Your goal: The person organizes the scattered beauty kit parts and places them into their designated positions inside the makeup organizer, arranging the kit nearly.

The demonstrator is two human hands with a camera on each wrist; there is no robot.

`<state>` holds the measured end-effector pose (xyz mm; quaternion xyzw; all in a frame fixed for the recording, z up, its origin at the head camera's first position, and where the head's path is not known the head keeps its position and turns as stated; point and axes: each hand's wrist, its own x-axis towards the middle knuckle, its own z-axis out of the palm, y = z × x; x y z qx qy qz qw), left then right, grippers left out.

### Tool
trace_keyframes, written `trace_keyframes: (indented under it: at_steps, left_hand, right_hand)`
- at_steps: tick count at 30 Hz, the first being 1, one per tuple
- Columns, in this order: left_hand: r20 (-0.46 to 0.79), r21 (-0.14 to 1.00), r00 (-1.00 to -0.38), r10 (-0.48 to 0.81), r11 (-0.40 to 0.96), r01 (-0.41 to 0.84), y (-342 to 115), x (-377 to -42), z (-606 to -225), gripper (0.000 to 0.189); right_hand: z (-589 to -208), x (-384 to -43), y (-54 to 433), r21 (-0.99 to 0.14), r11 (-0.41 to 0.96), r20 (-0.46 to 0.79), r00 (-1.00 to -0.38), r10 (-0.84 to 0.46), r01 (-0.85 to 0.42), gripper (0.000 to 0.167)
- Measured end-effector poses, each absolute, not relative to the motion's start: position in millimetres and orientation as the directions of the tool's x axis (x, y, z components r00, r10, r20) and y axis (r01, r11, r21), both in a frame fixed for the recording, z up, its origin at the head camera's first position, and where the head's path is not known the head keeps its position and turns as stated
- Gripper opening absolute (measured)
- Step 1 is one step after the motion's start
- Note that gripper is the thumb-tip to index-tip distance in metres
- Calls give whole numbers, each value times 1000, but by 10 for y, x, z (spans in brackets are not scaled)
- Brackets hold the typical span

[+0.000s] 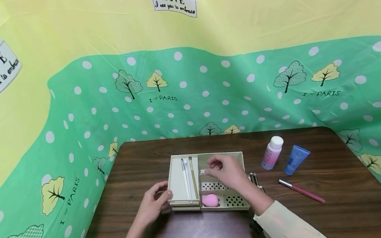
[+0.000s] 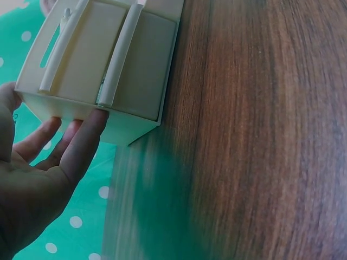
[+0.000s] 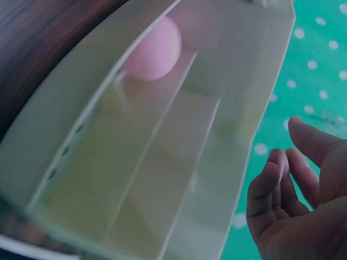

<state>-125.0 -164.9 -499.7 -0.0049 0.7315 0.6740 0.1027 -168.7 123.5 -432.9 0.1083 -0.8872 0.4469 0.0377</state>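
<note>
A cream makeup organizer (image 1: 182, 184) stands on the table, with two shallow drawers (image 2: 135, 70) at its front left. My left hand (image 1: 153, 203) rests against its left side, fingertips on the side wall and thumb at the upper edge. My right hand (image 1: 227, 170) is over the back right compartments, fingers loosely bent. Nothing shows between its fingers in the right wrist view. Several slim makeup brushes (image 1: 193, 177) lie on the organizer's left top. A pink makeup sponge (image 1: 210, 200) sits in the front compartment, beside sections with black-patterned bottoms.
Right of the organizer stand a pink bottle (image 1: 271, 155) with a white cap and a blue tube (image 1: 296, 159). A slim pink stick (image 1: 302, 191) lies in front of them. More brushes (image 1: 255, 179) show beside my right forearm. A patterned green and yellow cloth (image 1: 187, 81) hangs around the table (image 1: 344, 169).
</note>
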Motion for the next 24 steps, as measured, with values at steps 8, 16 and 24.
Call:
trace_keyframes:
  at_steps: [8,16,24]
  left_hand:
    - [-151,986,-981,124,85,-141,-1641,-1247,-4998,44]
    - [-156,985,-979,129,93,-145,-1653,-1246,-5019,46]
    - [-158,985,-979,130,94,-147,-1646,-1249,-5010,45]
  right_hand:
    - [-4456,-1644,1587,-745,617,217,-967,-134,-253,22]
    - [-4565,-1573,1847,-728,650,212,-973,-91,-219,23]
    - [-4629,-1512,2075,-705,680,227,-972,-56,-203,21]
